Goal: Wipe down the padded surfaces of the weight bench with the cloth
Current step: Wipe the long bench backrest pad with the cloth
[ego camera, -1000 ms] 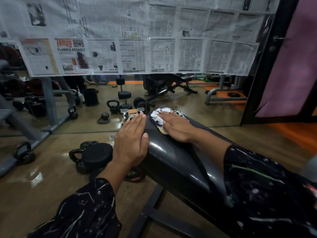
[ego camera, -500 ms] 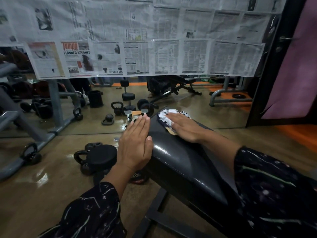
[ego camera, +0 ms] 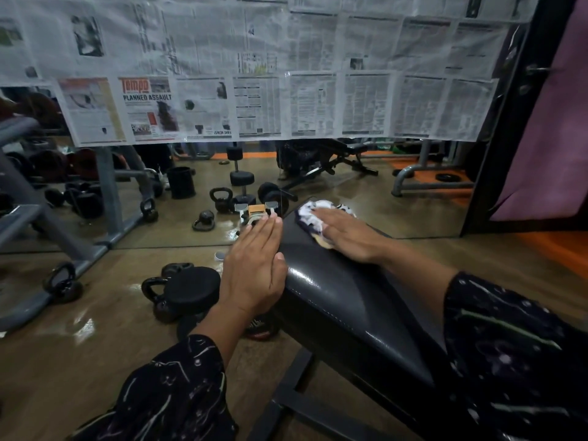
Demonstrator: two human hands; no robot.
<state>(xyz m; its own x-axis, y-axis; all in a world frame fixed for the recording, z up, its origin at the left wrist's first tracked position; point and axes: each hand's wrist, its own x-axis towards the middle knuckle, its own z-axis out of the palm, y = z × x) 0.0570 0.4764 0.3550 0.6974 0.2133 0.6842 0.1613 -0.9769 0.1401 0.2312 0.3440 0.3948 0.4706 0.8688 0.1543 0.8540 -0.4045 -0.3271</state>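
The black padded weight bench (ego camera: pixel 343 300) runs from the lower right up toward the mirror. A white and dark patterned cloth (ego camera: pixel 313 216) lies on the far end of the pad. My right hand (ego camera: pixel 346 232) presses flat on the cloth with straight fingers. My left hand (ego camera: pixel 254 268) rests flat against the left edge of the pad, fingers straight and together, its thumb on the pad's top. It holds nothing.
Kettlebells (ego camera: pixel 159 292) and a black weight plate (ego camera: pixel 192 289) sit on the wooden floor left of the bench. A newspaper-covered mirror (ego camera: pixel 254 90) stands ahead, a grey metal rack (ego camera: pixel 105 198) at left, the bench's black frame (ego camera: pixel 286 396) below.
The view has shifted slightly. Both hands keep nearly the same places on the bench; the right hand with the cloth sits a touch farther toward the pad's end.
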